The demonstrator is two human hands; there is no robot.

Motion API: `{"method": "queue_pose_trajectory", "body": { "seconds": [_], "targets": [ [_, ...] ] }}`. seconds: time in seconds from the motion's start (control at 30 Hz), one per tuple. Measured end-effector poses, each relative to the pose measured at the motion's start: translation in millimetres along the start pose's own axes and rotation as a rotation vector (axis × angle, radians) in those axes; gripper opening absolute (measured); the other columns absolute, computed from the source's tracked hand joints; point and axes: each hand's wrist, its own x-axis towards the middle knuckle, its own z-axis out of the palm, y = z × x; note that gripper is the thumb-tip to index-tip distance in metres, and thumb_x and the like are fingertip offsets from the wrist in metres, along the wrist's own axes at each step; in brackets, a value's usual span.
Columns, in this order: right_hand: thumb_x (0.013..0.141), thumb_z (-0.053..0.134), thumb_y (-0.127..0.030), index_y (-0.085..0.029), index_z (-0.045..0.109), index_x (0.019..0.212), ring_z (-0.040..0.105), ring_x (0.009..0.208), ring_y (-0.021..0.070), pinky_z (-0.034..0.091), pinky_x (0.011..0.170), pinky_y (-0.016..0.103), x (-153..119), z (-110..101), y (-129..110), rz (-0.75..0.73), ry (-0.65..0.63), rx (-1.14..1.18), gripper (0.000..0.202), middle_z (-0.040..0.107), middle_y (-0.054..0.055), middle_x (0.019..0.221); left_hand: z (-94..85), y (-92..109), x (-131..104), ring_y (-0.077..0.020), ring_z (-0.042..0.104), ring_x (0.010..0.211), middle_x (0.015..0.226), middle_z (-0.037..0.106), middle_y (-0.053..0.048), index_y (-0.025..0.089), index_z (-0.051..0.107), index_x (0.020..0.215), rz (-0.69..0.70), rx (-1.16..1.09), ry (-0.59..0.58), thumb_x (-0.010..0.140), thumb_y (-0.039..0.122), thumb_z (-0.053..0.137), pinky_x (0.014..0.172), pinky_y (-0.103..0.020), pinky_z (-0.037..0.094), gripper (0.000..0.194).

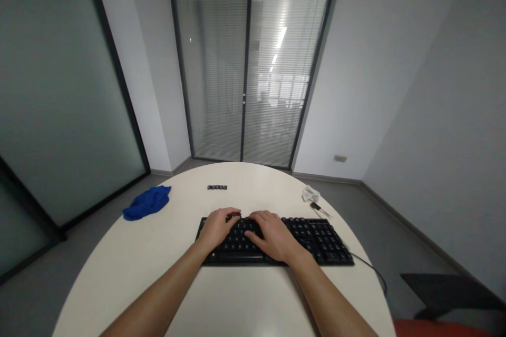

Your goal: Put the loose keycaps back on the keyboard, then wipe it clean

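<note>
A black keyboard [312, 242] lies across the round table in front of me, several of its keys covered by my hands. My left hand [217, 229] rests over its left part, fingers curled at the back edge. Thumb and index finger come close together there around a small dark spot; what it is cannot be made out. My right hand [272, 234] lies over the middle of the keyboard, its thumb apart from the fingers, which reach the back edge. Beyond the keyboard, several small black keycaps [217, 187] stand in a short row.
A crumpled blue cloth [148, 202] lies at the table's left edge. On the right are a white crumpled tissue [311, 193] and a small black tool with thin wire prongs [316, 206]. The keyboard cable [371, 266] runs over the right edge of the table [237, 300]. A chair [450, 292] stands at lower right.
</note>
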Motion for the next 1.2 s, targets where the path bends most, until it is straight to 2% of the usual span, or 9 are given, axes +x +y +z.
{"method": "queue_pose_trajectory", "body": {
  "seconds": [0.2,0.57,1.2],
  "targets": [
    [0.095,0.060,-0.039,-0.020,0.058,0.124,0.055,0.116,0.0248,0.038,0.102,0.041,0.4,-0.2,-2.3,-0.013,-0.012,0.017,0.035,0.065,0.009,0.122,1.6,1.1,-2.7,-0.0197,0.070,0.103,0.110,0.077,-0.001,0.025,0.075,0.106,0.034,0.033,0.016,0.089,0.029,0.060,0.098,-0.030,0.050,0.023],
    [0.093,0.062,-0.038,-0.020,0.053,0.132,0.055,0.118,0.0247,0.038,0.103,0.041,1.0,0.2,-1.9,-0.006,-0.021,0.046,0.044,0.064,0.009,0.127,0.3,5.0,-3.8,-0.0202,0.071,0.096,0.098,0.078,0.000,0.025,0.075,0.096,0.033,-0.002,0.008,0.086,0.029,0.065,0.091,-0.029,0.051,0.015],
    [0.093,0.061,-0.038,-0.025,0.054,0.133,0.055,0.118,0.0235,0.039,0.103,0.040,1.5,-3.3,-3.6,-0.051,-0.030,0.059,0.042,0.063,0.006,0.130,-0.5,7.7,-4.7,-0.0196,0.071,0.102,0.104,0.078,0.001,0.026,0.078,0.095,0.049,0.000,-0.002,0.086,0.024,0.061,0.097,-0.031,0.051,0.019]
  ]
}}
